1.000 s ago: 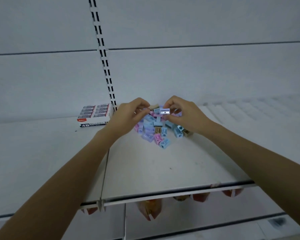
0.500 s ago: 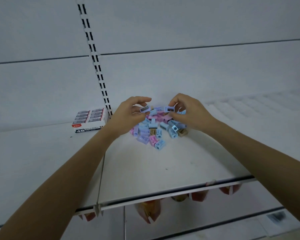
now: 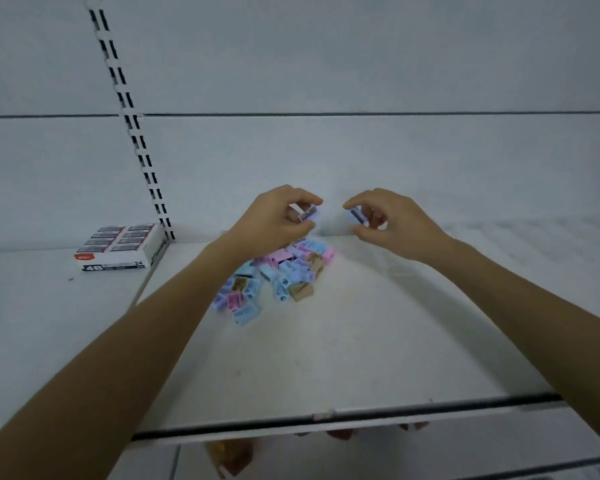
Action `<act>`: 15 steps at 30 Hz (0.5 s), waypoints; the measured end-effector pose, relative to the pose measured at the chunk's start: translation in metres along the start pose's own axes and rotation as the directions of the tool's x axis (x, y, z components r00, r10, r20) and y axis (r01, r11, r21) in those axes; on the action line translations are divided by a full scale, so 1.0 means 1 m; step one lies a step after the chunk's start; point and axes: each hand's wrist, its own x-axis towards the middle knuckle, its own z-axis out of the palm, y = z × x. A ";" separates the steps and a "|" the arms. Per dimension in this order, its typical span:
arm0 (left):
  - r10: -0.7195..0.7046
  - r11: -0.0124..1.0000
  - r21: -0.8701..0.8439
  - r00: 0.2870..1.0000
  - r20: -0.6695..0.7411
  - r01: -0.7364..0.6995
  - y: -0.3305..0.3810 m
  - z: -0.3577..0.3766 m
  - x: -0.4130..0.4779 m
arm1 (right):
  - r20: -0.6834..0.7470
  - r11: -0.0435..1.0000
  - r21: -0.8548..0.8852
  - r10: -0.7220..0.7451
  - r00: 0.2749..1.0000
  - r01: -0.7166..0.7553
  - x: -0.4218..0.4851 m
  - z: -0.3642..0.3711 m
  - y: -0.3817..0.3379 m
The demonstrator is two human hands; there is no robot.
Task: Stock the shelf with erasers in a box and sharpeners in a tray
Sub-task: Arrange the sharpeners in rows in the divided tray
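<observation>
— What are the hands doing?

— Both are raised over the back of the shelf, side by side with a gap between them. The left hand (image 3: 274, 216) pinches a lilac sharpener (image 3: 308, 213) between thumb and curled fingers, its metal blade turned toward the camera. The right hand (image 3: 392, 223) pinches a second sharpener (image 3: 356, 215) the same way, forefinger above and thumb below.

— Do the two touch?

— No. They are held apart, both in the air above the shelf.

— And the other sharpeners?

— A loose pile of sharpeners (image 3: 278, 275) lies on the white shelf (image 3: 326, 358), just below the hands and near the back wall. They are blue, pink, lilac and a few tan ones, jumbled at all angles. The left wrist hides part of the pile.

— The erasers?

— The eraser box (image 3: 120, 245) lies flat on the neighbouring board to the left, well apart from the pile. Its right end is just beside the slotted upright (image 3: 132, 133). The top shows two columns of dark labels. I cannot tell whether those are erasers or print. "48" and "24" are on its front side.

— Anything further out?

— Reddish and yellowish packets (image 3: 229, 459) show below the shelf's front edge, too blurred to make out.
</observation>
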 end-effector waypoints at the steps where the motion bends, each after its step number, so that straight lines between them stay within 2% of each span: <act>1: -0.007 1.000 0.000 1.000 -0.013 0.007 0.004 0.006 0.006 | 0.000 0.999 0.021 0.037 0.999 -0.037 -0.001 -0.007 0.011; 6: -0.017 0.999 0.034 0.999 -0.034 0.018 0.020 0.042 0.040 | -0.080 0.985 0.084 0.159 0.984 -0.152 -0.002 -0.037 0.067; 11: -0.032 0.994 0.099 0.998 -0.055 0.037 0.035 0.079 0.066 | -0.048 0.978 0.170 0.131 0.990 -0.121 -0.001 -0.051 0.104; 13: -0.047 0.987 0.151 0.999 -0.012 0.049 0.039 0.092 0.074 | -0.055 0.979 0.182 0.107 0.993 -0.095 -0.002 -0.053 0.115; 15: -0.070 0.970 0.236 0.996 0.059 0.054 0.041 0.104 0.081 | -0.070 0.956 0.270 0.141 0.987 -0.118 -0.006 -0.052 0.125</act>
